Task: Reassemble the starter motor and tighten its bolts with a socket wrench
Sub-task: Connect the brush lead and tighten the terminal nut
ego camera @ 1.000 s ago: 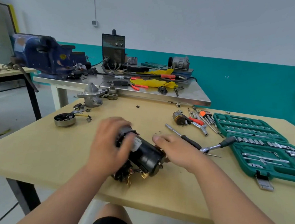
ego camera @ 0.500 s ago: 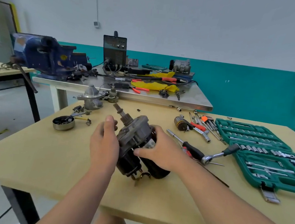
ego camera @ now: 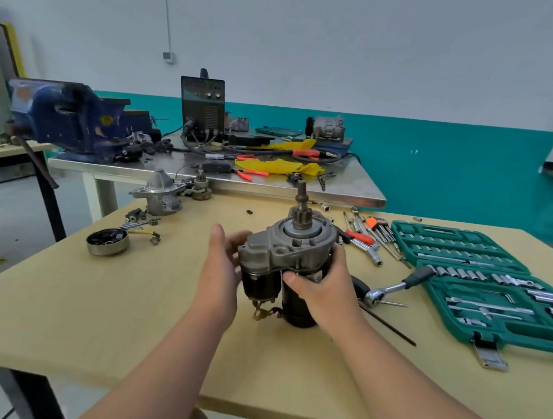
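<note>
The starter motor stands upright on the wooden table, black body down, grey housing and geared shaft pointing up. My left hand presses against its left side, fingers reaching behind the housing. My right hand wraps the black body on the right. A socket wrench with a black handle lies just right of my right hand. The aluminium nose housing sits at the table's far left, next to a round metal cap and small gears.
An open green socket set case fills the right side. Screwdrivers, hex keys and loose sockets lie behind the motor. A thin rod lies near my right forearm. A steel bench behind holds a blue vise and a welder.
The motor went from lying on its side to tilted and now stands upright with its shaft up. Both hands turned with it and stayed on it.
</note>
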